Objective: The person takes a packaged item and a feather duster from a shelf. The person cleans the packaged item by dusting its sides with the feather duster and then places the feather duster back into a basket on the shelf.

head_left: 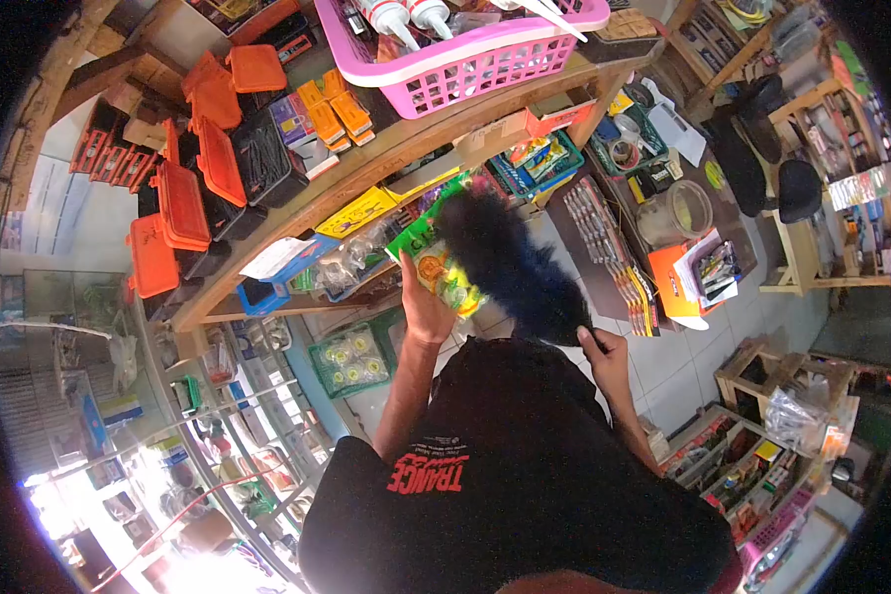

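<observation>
My left hand [428,305] grips a shiny green and yellow packet [436,262] by its near left edge. In my right hand [602,351] is the handle end of a dark, fluffy feather duster [520,262]. The duster's plumes reach up and left and overlap the packet's upper right part, hiding some of it. Both things are held in front of my chest, below the edge of the wooden shelf [396,148].
A pink basket [465,84] with white nozzle tubes stands on the shelf. Orange lidded boxes [180,203] line its left part. On the right, a dark table [733,223] bears packets and a clear tub [675,210]. A green crate [315,358] sits low at left.
</observation>
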Available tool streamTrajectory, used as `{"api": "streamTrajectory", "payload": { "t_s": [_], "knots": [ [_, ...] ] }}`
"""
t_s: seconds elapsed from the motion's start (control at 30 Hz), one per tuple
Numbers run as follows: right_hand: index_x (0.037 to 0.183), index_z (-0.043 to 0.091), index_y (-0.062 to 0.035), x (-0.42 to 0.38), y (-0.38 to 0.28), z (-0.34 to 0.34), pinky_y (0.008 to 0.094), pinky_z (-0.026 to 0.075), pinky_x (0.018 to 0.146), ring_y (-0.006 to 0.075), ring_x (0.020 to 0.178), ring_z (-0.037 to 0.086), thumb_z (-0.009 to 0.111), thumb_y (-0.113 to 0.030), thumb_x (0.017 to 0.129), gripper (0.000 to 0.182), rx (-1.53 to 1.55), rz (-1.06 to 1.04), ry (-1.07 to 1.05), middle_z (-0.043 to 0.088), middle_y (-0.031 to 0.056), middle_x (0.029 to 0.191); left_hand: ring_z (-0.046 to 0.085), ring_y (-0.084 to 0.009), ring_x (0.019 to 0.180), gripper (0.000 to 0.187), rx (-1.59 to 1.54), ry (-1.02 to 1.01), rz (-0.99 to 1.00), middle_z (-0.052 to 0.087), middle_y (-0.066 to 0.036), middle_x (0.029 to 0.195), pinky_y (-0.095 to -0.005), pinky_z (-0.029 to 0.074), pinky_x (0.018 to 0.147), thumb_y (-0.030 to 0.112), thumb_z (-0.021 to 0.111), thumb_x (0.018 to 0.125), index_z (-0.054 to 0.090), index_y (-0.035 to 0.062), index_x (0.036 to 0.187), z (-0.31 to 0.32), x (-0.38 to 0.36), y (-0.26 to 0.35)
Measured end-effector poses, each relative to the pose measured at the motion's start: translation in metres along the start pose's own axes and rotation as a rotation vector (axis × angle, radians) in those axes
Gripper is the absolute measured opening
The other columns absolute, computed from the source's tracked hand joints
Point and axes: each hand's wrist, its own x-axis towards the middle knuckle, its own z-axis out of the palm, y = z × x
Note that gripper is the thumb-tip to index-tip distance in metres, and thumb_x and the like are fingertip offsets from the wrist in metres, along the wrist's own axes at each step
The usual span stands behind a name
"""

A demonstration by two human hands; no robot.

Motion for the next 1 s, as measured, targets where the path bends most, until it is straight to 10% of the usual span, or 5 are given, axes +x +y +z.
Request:
{"api": "streamTrajectory", "payload": {
  "t_s": [0.07,0.17,0.33,0.57,1.0],
  "knots": [
    [0.061,0.052,0.0021,0.001,0.017,-0.004,0.0291,0.029,0.048,0.0062,0.055,0.035,0.065,-0.027,0.090,0.043,-0.059,0.017,-0.081,0.041,-0.0027,0.053,0.051,-0.0269,0.120,0.059,-0.062,-0.201,-0.042,0.056,-0.007,0.129,-0.0467,0.038,0.104,0.054,0.035,0.097,0.047,0.0108,0.135,0.014,0.000,0.006],
    [0.062,0.053,0.0021,0.002,0.009,-0.003,0.0288,0.030,0.048,0.0063,0.055,0.036,0.065,-0.027,0.090,0.042,-0.081,-0.012,-0.100,0.044,-0.0017,0.054,0.056,-0.0231,0.110,0.061,-0.058,0.192,0.105,0.056,-0.006,0.127,-0.0400,0.045,0.094,0.058,0.029,0.097,0.047,0.0118,0.133,0.041,-0.004,-0.007],
    [0.072,0.064,0.0036,0.006,0.007,-0.001,0.0287,0.032,0.049,0.0071,0.056,0.040,0.064,-0.032,0.091,0.040,-0.084,-0.016,-0.078,0.050,-0.0006,0.055,0.051,-0.0253,0.119,0.062,0.115,0.105,0.176,0.054,-0.007,0.132,-0.0427,0.037,0.104,0.057,0.024,0.098,0.046,0.0124,0.135,0.012,-0.001,-0.007],
    [0.054,0.043,-0.0045,0.001,-0.008,0.012,0.0281,0.020,0.047,0.0045,0.052,0.029,0.064,-0.027,0.091,0.048,-0.013,-0.042,-0.045,0.036,-0.0075,0.053,0.049,-0.0258,0.122,0.060,0.126,0.082,0.231,0.052,-0.008,0.132,-0.0432,0.032,0.108,0.054,0.025,0.099,0.043,0.0117,0.137,0.009,-0.003,-0.010],
    [0.075,0.065,0.0044,0.006,-0.012,0.004,0.0280,0.037,0.054,0.0070,0.060,0.044,0.063,-0.033,0.091,0.040,-0.012,0.076,-0.082,0.055,-0.0012,0.061,0.045,-0.0248,0.127,0.060,0.367,0.139,0.342,0.050,-0.005,0.136,-0.0422,0.031,0.108,0.053,0.023,0.100,0.042,0.0112,0.139,0.006,-0.006,-0.015]
  ]
}}
